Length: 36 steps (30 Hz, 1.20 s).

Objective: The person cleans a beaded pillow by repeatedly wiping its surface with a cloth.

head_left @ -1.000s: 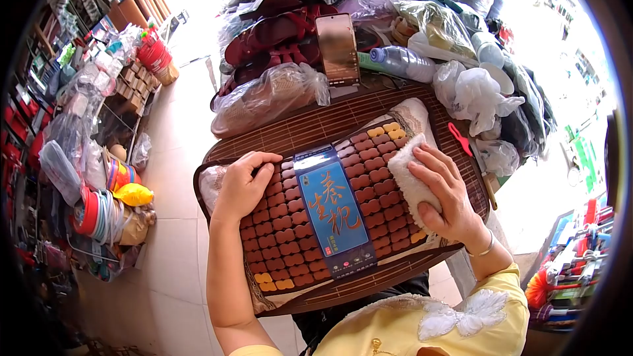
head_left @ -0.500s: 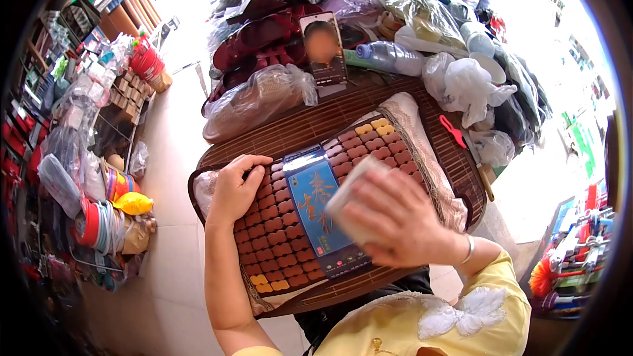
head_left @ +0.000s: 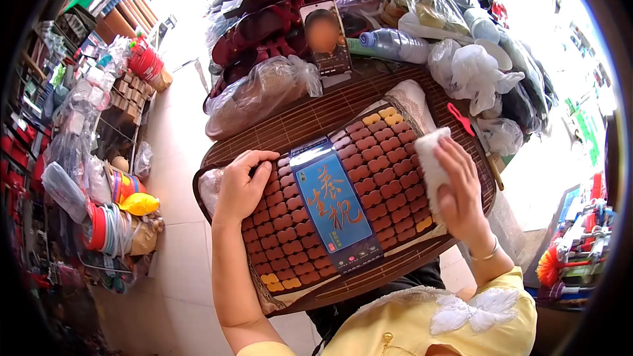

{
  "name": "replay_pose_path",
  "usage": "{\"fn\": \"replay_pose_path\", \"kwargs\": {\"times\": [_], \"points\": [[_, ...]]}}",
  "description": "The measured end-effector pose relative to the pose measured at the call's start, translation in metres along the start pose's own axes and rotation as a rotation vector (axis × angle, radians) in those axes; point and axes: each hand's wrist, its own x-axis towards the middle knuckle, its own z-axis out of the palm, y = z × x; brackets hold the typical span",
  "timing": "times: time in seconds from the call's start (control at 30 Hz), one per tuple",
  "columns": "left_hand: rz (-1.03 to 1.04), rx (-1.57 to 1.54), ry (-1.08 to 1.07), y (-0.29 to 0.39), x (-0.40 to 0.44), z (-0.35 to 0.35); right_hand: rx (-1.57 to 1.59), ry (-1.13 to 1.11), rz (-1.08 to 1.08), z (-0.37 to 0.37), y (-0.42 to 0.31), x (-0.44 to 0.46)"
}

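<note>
A pillow [head_left: 389, 171] covered in reddish-brown tiles, with some yellow ones at its corners, lies slanted in front of me. Around its middle runs a blue paper band [head_left: 330, 204] with orange lettering. My left hand [head_left: 242, 184] is closed on the pillow's upper left edge, fingers curled over it. At the other end, my right hand [head_left: 461, 191] presses a fluffy white cloth [head_left: 432, 161] against the tiles near the right edge. Beneath the pillow is a brown slatted bamboo mat [head_left: 290, 125].
Beyond the mat are bagged shoes [head_left: 257, 99], a phone [head_left: 326, 39], a plastic bottle [head_left: 395, 46] and white plastic bags [head_left: 471, 76]. A red-handled tool [head_left: 459, 118] lies at the mat's right side. Crowded goods shelves [head_left: 105, 158] stand left; brushes [head_left: 554, 267] are at right.
My right hand has moved the white cloth from beside the blue band rightward to the pillow's right end. My left hand keeps its place on the pillow.
</note>
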Motion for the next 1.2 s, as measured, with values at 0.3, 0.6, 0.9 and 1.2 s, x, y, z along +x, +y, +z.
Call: {"fn": "replay_pose_path", "kwargs": {"times": [0.3,0.6,0.9,1.2], "points": [[-0.018,-0.011,-0.007,-0.003,-0.002,0.000,0.006,-0.057,-0.424,0.064,-0.095,-0.015],[-0.008,0.027,-0.009,0.002,-0.001,0.001,-0.142,0.161,-0.007,0.028,-0.034,-0.040],[-0.047,0.017,-0.026,-0.004,-0.002,-0.001,-0.036,-0.046,-0.487,0.078,-0.103,-0.035],[0.006,0.039,-0.019,-0.006,-0.002,0.001,-0.106,0.187,-0.014,0.036,-0.031,-0.064]]}}
